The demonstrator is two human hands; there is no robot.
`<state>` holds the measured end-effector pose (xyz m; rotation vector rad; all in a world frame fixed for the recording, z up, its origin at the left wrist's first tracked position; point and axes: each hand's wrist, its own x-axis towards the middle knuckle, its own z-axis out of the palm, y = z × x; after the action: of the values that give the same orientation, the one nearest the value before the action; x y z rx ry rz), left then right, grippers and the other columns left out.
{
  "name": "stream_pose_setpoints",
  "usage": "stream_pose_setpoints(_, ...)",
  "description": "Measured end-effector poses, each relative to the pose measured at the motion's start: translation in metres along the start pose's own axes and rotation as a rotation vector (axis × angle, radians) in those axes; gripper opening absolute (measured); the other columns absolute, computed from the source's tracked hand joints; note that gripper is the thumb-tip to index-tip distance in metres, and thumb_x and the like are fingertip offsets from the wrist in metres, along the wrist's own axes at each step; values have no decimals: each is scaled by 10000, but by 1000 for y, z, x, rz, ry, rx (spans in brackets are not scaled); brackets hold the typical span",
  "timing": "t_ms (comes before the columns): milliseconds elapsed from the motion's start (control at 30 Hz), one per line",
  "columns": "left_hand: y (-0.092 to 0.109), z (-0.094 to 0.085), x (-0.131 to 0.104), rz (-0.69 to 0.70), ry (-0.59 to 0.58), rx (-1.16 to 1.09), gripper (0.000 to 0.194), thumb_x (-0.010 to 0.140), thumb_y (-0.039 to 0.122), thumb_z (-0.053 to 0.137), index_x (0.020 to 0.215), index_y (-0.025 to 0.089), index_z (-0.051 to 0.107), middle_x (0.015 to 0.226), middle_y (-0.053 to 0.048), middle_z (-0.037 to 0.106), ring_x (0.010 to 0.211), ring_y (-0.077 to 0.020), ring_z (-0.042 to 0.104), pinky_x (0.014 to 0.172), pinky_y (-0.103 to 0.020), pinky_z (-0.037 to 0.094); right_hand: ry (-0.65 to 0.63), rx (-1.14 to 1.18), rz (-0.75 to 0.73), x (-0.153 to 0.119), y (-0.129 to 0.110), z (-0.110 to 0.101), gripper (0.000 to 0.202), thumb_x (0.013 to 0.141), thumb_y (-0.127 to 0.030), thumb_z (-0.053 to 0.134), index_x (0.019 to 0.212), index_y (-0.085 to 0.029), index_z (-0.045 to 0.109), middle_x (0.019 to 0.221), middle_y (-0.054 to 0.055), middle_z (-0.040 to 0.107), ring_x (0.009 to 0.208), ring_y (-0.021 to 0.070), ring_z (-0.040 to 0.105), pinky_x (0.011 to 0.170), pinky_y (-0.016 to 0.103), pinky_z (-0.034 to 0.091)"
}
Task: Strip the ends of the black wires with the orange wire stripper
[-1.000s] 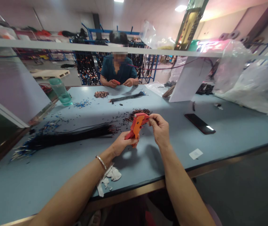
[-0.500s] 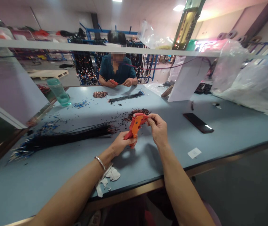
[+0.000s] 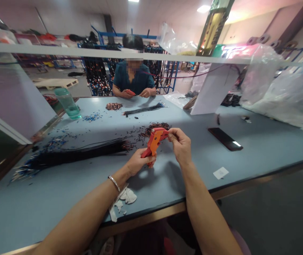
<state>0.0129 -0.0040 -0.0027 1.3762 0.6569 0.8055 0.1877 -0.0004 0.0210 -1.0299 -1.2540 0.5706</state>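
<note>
My left hand is wrapped round the handles of a red and orange hand tool, held upright above the table. At the tool's head, the fingers of my right hand are pinched together; what they hold, if anything, is too small to make out. Behind the tool lies a pile of small dark and reddish bits. To the left a long bundle of black wires rests on the table, with blue and white ends at its far left and reddish ends toward the tool.
A phone and a white paper slip lie at right. Torn white scraps are near the front edge. Across the table sits a person with a red tool, behind a second wire bundle. A green bottle stands back left.
The whole view has shifted very slightly. Both hands and the tool keep nearly the same pose.
</note>
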Motion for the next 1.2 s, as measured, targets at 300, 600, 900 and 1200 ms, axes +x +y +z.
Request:
stream_pose_setpoints(300, -1, 1, -1, -13, 33, 17, 349, 679, 423, 719, 760, 144, 524, 549, 23, 524, 460, -94, 487, 494, -246, 368, -3, -116, -71, 1, -5, -3, 89, 791, -251, 525, 772, -199, 594, 715, -26, 565, 678, 120, 501, 684, 247, 411)
stream_pose_setpoints(600, -5, 4, 0, 38, 76, 141, 378, 682, 474, 704, 691, 156, 499, 479, 44, 488, 415, -79, 447, 467, -232, 352, 72, -129, -99, -1, -3, 1, 91, 782, -240, 532, 751, -198, 607, 662, -41, 581, 641, 115, 519, 654, 235, 414)
stream_pose_setpoints(900, -6, 8, -2, 86, 216, 292, 378, 699, 465, 692, 604, 171, 475, 423, 73, 428, 358, -60, 388, 406, -208, 310, 150, -108, -73, -6, 1, 8, 103, 793, -252, 545, 792, -206, 638, 665, -38, 606, 643, 123, 544, 667, 246, 435)
stream_pose_setpoints(1200, -6, 5, 0, 116, 142, 199, 430, 743, 514, 653, 573, 172, 456, 429, 52, 438, 377, -67, 399, 430, -222, 321, 138, -96, -18, -4, 5, 9, 130, 801, -309, 550, 801, -206, 628, 673, -31, 610, 656, 133, 553, 682, 261, 443)
